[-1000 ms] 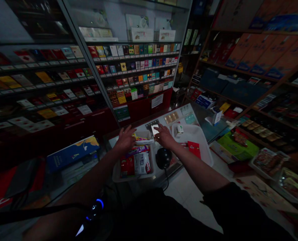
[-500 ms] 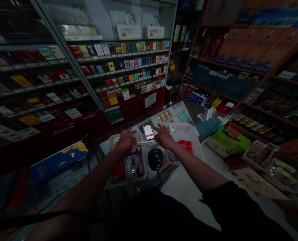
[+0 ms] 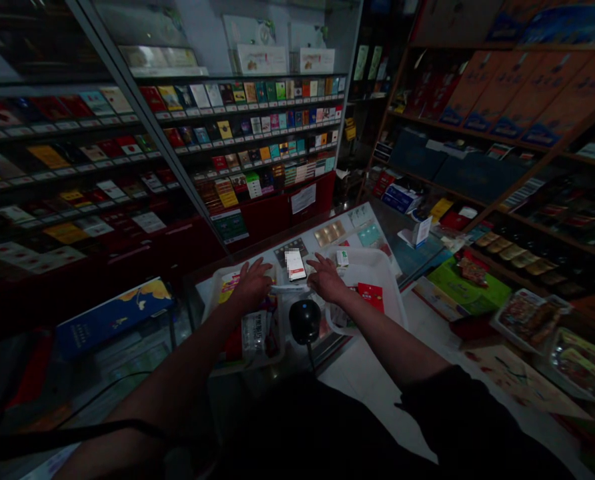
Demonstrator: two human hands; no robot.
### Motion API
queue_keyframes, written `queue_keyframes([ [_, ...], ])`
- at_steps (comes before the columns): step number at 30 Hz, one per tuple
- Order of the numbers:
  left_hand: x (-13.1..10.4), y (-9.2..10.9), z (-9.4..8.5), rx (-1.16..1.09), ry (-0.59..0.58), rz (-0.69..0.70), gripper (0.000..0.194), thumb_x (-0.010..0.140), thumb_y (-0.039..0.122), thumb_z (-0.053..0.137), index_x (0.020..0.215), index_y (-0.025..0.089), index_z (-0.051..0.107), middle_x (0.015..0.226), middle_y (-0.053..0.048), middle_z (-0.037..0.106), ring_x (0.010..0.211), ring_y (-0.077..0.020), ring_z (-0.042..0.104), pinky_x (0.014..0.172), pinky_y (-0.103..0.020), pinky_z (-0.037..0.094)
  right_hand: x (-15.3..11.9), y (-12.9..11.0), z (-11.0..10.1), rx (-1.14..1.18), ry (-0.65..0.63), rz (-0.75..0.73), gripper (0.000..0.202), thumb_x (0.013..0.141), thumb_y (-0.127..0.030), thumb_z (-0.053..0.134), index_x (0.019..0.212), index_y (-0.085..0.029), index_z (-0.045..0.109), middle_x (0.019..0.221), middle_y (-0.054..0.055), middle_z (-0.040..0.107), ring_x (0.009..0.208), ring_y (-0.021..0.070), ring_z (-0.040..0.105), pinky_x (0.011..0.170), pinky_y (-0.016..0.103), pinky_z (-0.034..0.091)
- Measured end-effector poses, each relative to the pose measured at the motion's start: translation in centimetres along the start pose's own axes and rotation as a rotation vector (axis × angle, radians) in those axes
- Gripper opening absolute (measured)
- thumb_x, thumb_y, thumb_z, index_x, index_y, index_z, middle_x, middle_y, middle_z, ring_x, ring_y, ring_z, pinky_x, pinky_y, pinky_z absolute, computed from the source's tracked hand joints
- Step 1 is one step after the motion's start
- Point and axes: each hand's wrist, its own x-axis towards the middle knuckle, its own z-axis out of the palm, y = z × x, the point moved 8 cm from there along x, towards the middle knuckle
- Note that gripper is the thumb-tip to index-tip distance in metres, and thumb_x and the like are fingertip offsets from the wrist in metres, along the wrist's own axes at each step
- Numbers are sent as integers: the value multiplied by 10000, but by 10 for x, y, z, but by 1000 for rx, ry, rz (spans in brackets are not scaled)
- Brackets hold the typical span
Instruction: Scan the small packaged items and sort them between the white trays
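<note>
A thin white object [image 3: 290,289] is spanned between the left hand [image 3: 251,285] and the right hand [image 3: 327,280], above the middle of the glass-topped counter [image 3: 347,230]. Its left end is met by the left thumb and its right end by the right hand; the fingers of both hands are spread apart, and whether either is clamped on the object cannot be told. Just beyond it, toward the counter's far edge, a lit smartphone [image 3: 296,265] is seen near the right fingertips. Toward the near edge, a black corded scanner [image 3: 305,321] is placed between two white plastic bins. The left bin [image 3: 281,347], partly covered by the left arm, is filled with packaged goods, among them a white-and-dark packet [image 3: 254,335]. In the right bin [image 3: 396,300], by the counter's right edge, a red packet [image 3: 371,295] and a small white-and-green box [image 3: 342,258] are contained.
</note>
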Motion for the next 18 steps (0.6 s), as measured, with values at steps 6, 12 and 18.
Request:
queue_keyframes([
  [6,0,2,7,-11,-11,-9,253,922,230,556,938,233,808,1548,-109,583,1581,-385,334,1273,-712,215,-4,13,10,4,-16,-8,145,902,-156,709,957,-217,829,1617,110,509,1618,389,207,1254,678,213],
  [12,6,15,2,-4,-22,19,264,932,232,533,927,222,796,1566,-116,563,1579,-374,341,1279,-700,216,-10,25,4,8,31,11,142,930,-184,685,938,-200,827,1606,125,519,1614,388,221,1258,670,218],
  [18,20,35,-10,-4,-48,25,249,929,227,544,897,211,790,1552,-124,575,1568,-381,355,1277,-702,220,-20,31,-15,-11,51,51,147,953,-217,681,944,-193,825,1591,135,535,1605,384,245,1257,646,238],
])
